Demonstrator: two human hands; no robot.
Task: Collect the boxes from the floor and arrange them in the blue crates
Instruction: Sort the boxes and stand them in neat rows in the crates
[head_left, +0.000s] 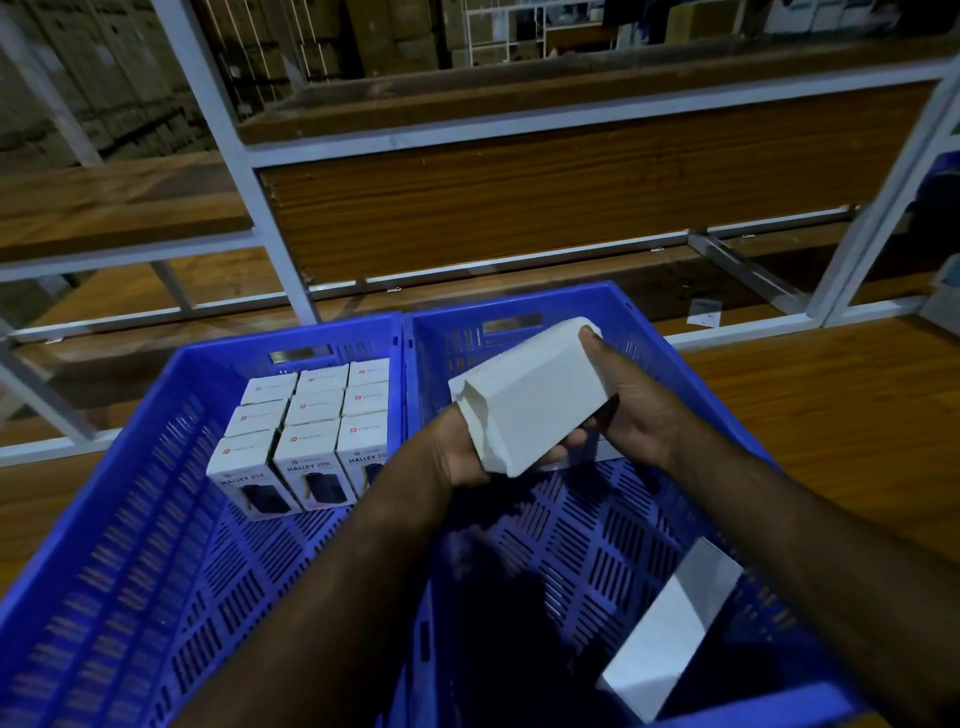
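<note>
Two blue crates stand side by side on the floor. The left crate holds several white boxes standing upright in rows at its far end. Over the right crate I hold a stack of white boxes, tilted. My left hand grips its near left end from below, and my right hand grips its right side with the thumb on the far corner. Another white box lies against the right crate's near right wall.
A white metal rack with wooden shelf boards stands just behind the crates. The wooden floor stretches to the right. A small piece of paper lies under the rack. Stacked cartons fill the dark background.
</note>
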